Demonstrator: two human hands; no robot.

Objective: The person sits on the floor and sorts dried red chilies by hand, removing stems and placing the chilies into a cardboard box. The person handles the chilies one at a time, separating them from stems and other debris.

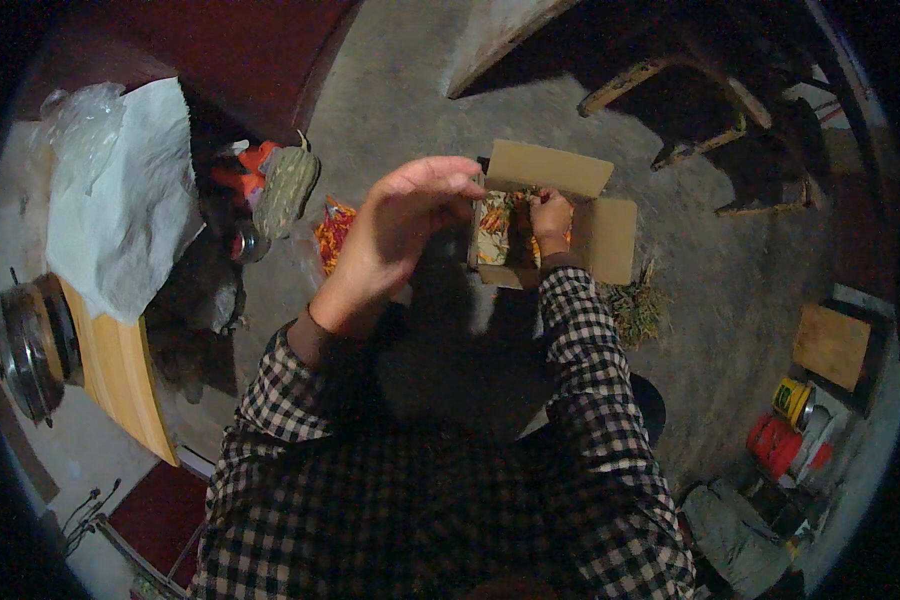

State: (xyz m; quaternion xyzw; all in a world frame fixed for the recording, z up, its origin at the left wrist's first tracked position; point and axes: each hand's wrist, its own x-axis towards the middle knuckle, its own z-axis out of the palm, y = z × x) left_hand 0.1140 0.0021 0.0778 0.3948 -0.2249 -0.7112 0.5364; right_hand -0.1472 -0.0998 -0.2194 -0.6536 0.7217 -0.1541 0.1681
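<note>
A small cardboard box stands before me with its flaps folded out. Orange and red chili peppers with thin green stalks lie inside it, some on a pale surface at the left. My right hand reaches into the box, thumb and fingers pinched together at a sprig of pepper stalks. Just left of the box my left hand is raised, fingers stretched towards the box, with nothing visible in it. Partly behind that hand and forearm, a clear plastic bag of red and orange peppers sits on the floor.
A heap of dry green stalks lies by the box's near right corner. A long green gourd rests further left. White sheeting covers part of a wooden board on the left. Wooden stools stand far right.
</note>
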